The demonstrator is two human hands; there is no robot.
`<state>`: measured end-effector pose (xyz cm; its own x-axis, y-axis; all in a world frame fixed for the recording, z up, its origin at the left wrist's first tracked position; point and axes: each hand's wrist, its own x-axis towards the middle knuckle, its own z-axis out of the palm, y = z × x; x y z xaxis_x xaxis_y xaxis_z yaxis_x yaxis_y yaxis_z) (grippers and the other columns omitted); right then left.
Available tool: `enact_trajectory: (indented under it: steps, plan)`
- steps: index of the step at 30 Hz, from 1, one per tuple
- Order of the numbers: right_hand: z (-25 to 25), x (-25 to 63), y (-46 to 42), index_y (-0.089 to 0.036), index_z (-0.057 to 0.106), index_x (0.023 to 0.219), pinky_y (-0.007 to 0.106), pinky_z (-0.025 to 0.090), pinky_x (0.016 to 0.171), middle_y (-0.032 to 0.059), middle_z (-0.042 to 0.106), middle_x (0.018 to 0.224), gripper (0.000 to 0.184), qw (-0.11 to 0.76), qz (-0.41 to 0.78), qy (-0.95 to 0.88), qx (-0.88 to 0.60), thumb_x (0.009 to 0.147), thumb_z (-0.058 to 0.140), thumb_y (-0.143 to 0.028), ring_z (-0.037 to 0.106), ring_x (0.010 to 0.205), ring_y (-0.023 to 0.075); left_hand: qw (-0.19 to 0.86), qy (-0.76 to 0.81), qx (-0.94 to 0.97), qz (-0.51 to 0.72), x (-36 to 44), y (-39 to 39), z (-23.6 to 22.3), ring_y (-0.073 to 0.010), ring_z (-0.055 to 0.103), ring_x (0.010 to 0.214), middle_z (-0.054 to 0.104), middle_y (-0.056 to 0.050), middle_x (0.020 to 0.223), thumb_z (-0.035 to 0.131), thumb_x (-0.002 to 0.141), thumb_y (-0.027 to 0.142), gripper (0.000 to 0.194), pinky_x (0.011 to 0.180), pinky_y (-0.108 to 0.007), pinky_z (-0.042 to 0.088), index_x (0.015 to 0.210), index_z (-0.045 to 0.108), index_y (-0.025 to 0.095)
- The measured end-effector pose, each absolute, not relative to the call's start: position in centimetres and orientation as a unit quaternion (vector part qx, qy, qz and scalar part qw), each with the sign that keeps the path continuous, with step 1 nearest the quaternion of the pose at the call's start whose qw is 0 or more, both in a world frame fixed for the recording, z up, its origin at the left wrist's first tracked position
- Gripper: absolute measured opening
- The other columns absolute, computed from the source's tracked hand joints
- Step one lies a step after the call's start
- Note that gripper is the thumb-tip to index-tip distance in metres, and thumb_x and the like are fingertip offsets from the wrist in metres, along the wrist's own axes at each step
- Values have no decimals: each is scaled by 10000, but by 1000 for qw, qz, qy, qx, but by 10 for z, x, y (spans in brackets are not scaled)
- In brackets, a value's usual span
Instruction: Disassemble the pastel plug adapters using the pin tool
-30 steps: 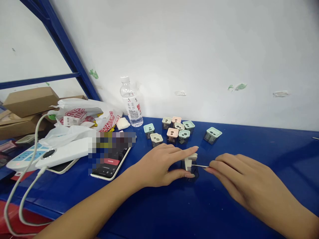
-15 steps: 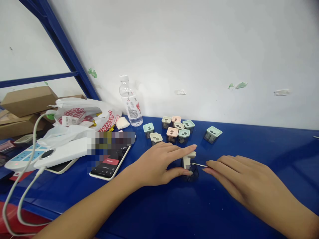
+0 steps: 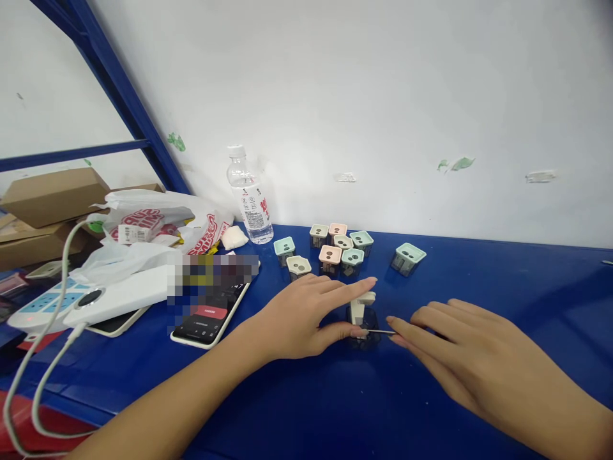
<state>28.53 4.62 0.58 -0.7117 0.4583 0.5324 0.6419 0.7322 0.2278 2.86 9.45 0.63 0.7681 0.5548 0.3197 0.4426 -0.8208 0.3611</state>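
Note:
My left hand [image 3: 306, 313] pinches a small pencil sharpener [image 3: 361, 316] with a beige lid and dark clear body, lying on its side on the blue table [image 3: 335, 396]; forefinger on top, thumb at its near side. My right hand [image 3: 460, 358] holds a thin metal pin [image 3: 383, 331] between its fingertips, the tip touching the sharpener's lower part. Behind them stands a group of several like sharpeners [image 3: 335, 250] with mint, pink and beige lids. One mint sharpener [image 3: 408, 259] lies apart at the right.
A water bottle [image 3: 249, 198] stands by the white wall. Left of my arm lie a phone [image 3: 211, 313], a white power strip [image 3: 86, 297] with cable, plastic bags [image 3: 153, 223] and cardboard boxes [image 3: 48, 198]. A blue frame [image 3: 124, 102] slants up at the left.
The right hand has drawn slightly nearer and lower, bringing the pin down from the sharpener's middle to its lower part. The left hand keeps its hold.

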Motion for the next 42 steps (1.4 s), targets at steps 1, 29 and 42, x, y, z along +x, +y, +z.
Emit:
enact_trajectory:
  steps: [1,29,42]
  plan:
    - [5,286,47,-171,733,967,318,412,559,14,618,650,381,227,-198,-903,-308,1045,360,-159,568,532,154,149,278,924,216,29,94,7,-239,672,1053,706,-96,1195,601,973,390,526,968,-412,499,1444,442,220]
    - [0,275,38,-210,590,1102,225,433,449,-51,576,645,228,304,-11,-881,-362,1009,404,-117,564,481,107,336,274,797,421,45,84,4,-141,708,766,787,-75,1047,717,897,235,218,695,-222,565,1098,721,153]
    - [-5,271,35,-196,598,1051,223,410,421,-56,533,615,237,302,-5,-877,-375,985,399,-85,526,451,102,280,225,834,418,48,81,-4,-202,722,1084,708,-93,1290,585,966,176,479,941,-329,596,1441,532,220]
